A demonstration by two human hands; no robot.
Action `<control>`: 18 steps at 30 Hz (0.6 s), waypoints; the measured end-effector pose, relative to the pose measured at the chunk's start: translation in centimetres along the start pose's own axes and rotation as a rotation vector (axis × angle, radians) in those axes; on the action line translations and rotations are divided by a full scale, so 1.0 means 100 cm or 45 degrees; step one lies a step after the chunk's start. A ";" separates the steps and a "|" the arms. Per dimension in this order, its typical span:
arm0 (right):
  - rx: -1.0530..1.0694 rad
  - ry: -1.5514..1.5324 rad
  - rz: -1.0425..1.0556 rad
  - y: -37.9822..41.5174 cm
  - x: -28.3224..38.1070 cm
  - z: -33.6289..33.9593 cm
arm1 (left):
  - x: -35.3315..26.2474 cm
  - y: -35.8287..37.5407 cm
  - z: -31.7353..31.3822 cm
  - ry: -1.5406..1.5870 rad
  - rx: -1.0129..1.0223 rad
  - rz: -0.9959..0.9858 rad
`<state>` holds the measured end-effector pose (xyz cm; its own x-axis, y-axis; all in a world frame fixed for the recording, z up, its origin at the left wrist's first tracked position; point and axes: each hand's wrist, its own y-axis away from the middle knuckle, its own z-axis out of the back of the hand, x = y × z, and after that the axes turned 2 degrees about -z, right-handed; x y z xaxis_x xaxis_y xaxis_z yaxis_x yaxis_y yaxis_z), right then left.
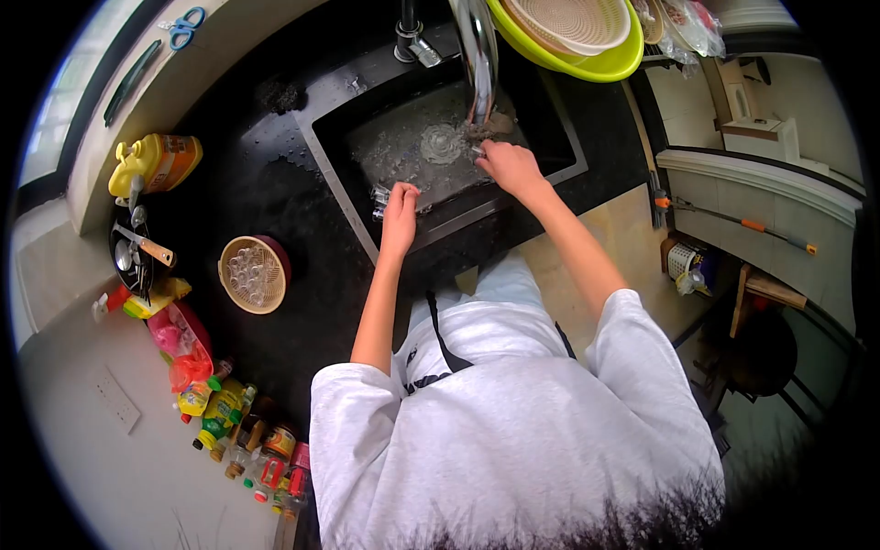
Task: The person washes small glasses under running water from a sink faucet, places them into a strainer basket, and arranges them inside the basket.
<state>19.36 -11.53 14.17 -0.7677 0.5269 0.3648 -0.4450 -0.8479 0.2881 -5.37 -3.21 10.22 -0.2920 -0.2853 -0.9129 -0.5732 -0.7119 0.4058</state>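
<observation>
Water runs from the curved chrome faucet [477, 64] into the dark sink [323, 151]. My right hand [510, 167] is closed in a pinch near the stream, at a small thing too tiny to make out. At the sink's near left edge, my left hand [401, 215] has its fingers pressed together beside some shiny clear pieces [379, 200]; what it grips, if anything, is unclear. Left of the sink, a beige basket [225, 275] holds several clear round pieces [254, 274].
Yellow-green basin [632, 57] with strainers at the back right. Yellow jug [168, 165], utensil holder [124, 252] and several bottles [220, 410] line the counter's left side. Scissors [186, 27] lie on the sill. A dark scrubber [280, 96] sits behind the sink's left corner.
</observation>
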 end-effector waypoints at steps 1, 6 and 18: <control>-0.004 0.111 0.052 -0.002 -0.012 0.001 | 0.003 0.003 0.001 -0.129 0.038 -0.024; 0.283 0.693 0.138 -0.015 -0.053 0.015 | -0.007 0.030 -0.011 -0.199 0.031 -0.071; 0.640 -0.369 0.465 -0.004 0.097 0.018 | -0.027 0.095 0.004 -0.125 -0.143 -0.015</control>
<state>12.87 -5.99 19.17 -0.6423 0.2660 0.7188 0.1411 -0.8808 0.4520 -10.31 -8.95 16.50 -0.3625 -0.2158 -0.9066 -0.4894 -0.7838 0.3823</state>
